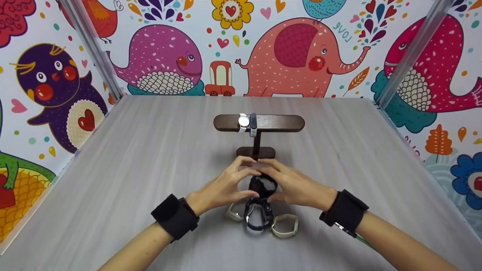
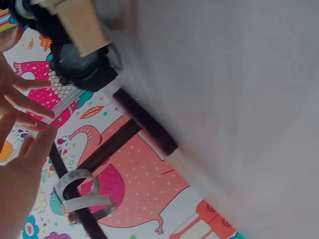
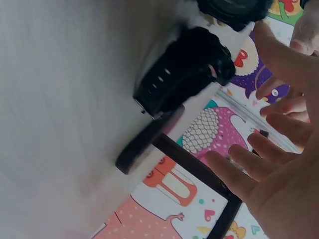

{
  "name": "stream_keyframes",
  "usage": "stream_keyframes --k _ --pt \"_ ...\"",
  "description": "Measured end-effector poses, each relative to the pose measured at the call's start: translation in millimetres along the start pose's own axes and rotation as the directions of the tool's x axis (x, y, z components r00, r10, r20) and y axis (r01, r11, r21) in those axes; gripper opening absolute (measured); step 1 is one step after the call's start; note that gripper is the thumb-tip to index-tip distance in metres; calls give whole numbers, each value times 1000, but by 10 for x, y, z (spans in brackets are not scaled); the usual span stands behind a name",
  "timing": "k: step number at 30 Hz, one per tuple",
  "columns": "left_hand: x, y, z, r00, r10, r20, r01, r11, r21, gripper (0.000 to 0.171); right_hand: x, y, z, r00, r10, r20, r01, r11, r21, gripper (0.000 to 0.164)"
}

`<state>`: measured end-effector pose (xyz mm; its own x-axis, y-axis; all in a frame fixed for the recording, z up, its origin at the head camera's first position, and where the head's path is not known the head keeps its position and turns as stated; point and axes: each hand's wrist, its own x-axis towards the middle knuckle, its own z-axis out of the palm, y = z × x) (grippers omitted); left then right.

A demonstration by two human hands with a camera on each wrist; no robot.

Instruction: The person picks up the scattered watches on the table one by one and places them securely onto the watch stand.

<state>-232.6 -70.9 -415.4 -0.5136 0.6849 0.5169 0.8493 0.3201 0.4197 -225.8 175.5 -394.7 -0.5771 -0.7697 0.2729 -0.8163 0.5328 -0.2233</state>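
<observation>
A black watch (image 1: 262, 186) with a looped strap stands on the table between my two hands. To its left, my left hand (image 1: 222, 184) has its fingers loosely bent, with nothing in them. On the opposite side my right hand (image 1: 297, 184) is held the same way, its fingertips near the left ones. The right wrist view shows the black watch (image 3: 187, 69) apart from the right fingers (image 3: 234, 174). Nearer me are a second dark watch (image 1: 259, 214), a pale watch (image 1: 235, 214) and a cream band (image 1: 285, 226).
Just beyond the hands stands a dark wooden T-shaped stand (image 1: 282, 122). On its bar hang a white-strapped watch (image 1: 243, 121) and a grey band (image 1: 253, 124). Cartoon-printed walls (image 1: 241, 49) border the grey table (image 1: 169, 150).
</observation>
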Motion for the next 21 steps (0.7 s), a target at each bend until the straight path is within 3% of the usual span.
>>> stream_keyframes --k 6,12,21 --pt "-15 -84 103 994 -80 69 80 997 6 38 63 27 8 993 51 103 -57 997 56 68" --pt "31 -132 168 990 -76 119 74 997 16 26 138 75 3 977 61 202 -88 988 129 63" --pt "34 -160 185 986 -104 133 108 994 -22 27 236 142 45 951 90 296 -132 983 125 69"
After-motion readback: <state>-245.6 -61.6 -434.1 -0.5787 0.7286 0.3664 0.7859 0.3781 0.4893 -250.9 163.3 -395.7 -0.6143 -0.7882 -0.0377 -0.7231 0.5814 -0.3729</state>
